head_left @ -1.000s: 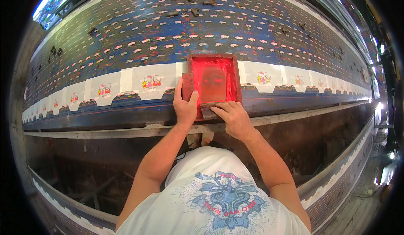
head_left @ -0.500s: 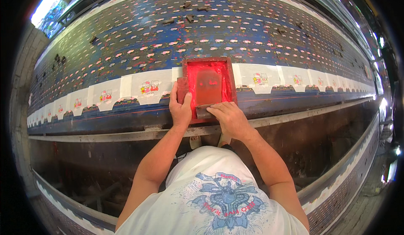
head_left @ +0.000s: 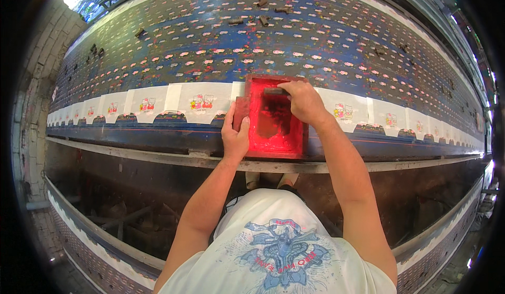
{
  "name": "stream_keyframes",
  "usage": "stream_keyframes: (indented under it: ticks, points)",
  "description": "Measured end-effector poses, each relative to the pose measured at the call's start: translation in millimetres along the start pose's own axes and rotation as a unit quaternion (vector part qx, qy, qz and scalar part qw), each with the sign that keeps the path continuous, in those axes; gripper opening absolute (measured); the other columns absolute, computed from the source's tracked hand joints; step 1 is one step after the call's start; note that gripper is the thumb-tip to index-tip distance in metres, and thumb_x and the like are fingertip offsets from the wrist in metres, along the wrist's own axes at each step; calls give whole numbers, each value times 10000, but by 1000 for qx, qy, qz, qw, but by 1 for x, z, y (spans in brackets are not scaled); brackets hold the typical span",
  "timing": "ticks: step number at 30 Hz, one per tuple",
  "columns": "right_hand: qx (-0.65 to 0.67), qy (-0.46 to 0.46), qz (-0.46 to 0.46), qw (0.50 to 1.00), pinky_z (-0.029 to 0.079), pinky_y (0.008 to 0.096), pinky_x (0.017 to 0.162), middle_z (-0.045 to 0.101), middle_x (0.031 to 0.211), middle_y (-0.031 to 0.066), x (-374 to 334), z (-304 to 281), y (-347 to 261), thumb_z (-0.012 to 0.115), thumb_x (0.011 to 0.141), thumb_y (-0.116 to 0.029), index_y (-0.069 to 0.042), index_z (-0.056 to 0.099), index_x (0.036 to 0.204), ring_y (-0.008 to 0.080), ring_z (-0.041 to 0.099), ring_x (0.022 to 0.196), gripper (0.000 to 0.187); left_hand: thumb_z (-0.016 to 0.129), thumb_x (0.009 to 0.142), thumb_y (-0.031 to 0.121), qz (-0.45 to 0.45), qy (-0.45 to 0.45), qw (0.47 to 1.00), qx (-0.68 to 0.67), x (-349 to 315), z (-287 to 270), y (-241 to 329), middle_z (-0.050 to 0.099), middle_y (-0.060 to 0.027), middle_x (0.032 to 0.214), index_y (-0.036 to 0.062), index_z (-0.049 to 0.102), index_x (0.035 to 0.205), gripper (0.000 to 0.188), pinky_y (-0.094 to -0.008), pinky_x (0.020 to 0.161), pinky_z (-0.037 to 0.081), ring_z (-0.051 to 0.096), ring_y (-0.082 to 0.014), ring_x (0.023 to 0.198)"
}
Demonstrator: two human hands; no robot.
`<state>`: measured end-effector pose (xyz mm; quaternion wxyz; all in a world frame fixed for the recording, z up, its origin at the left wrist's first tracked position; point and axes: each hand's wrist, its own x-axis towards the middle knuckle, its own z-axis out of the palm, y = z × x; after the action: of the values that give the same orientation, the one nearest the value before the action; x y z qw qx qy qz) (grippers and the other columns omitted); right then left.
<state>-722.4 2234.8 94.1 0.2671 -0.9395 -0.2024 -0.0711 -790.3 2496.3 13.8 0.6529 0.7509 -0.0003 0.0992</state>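
Note:
A screen-printing frame (head_left: 304,141) with red ink inside lies on the near edge of the long table, over the row of white pieces. My left hand (head_left: 235,139) is closed around the reddish block (head_left: 241,111) on the frame's left side. At the far end inside the frame, my right hand (head_left: 306,102) grips a dark squeegee (head_left: 273,91) from its right end. Red ink (head_left: 268,145) coats the mesh, with a darker patch in the middle. Whatever lies under the frame is hidden.
White pieces (head_left: 178,97) printed with pink cartoon figures line the near edge on both sides. Behind them stretches the ink-spotted blue table (head_left: 221,36), with several short dark cylinders (head_left: 264,20) on it. A rail (head_left: 137,154) runs along the front; another table (head_left: 105,241) stands behind me.
My right hand has moved the squeegee from the near end of the frame to its far end. My left hand keeps its grip on the block. The whole view has shifted slightly.

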Motion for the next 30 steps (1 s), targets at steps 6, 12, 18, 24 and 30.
stream_keyframes:
  ticks: [6,12,18,24,30]
  points:
    - [-50,10,-49,997,544,500,1007,792,1258,150,-31,16,-29,688,888,53,-57,790,1355,368,727,1172,491,719,1112,59,7,-1,1000,9,-5,-1,-3,627,-203,1659,-63,497,1705,645,-388,1258,482,619,-244,1492]
    - [-43,38,-62,996,546,482,939,785,1249,125,-76,26,-67,680,874,34,-60,805,1344,344,728,1146,496,723,1107,57,-24,-14,999,-38,-4,-3,-1,622,-220,1659,-56,484,1709,657,-398,1257,484,616,-266,1502]
    - [-42,20,-52,998,554,481,967,772,1268,121,-108,27,-93,716,852,14,-62,808,1326,334,718,1152,488,751,1083,52,-24,-19,999,-21,0,-2,-1,615,-199,1657,-45,460,1728,714,-385,1253,486,617,-244,1490]
    - [9,-43,-3,999,546,495,1097,725,1417,120,-133,20,-115,910,790,-63,-94,791,1367,349,674,1303,590,844,917,45,-3,-22,1000,15,-4,-4,3,625,-242,1635,-37,483,1707,872,-430,1280,465,610,-338,1522]
    - [44,126,90,987,494,526,1212,720,1462,176,-165,18,-108,906,897,-98,-70,791,1373,397,638,1424,490,828,808,-43,10,-14,1000,2,0,-4,-3,628,-233,1631,-46,518,1685,930,-421,1291,464,621,-338,1515]
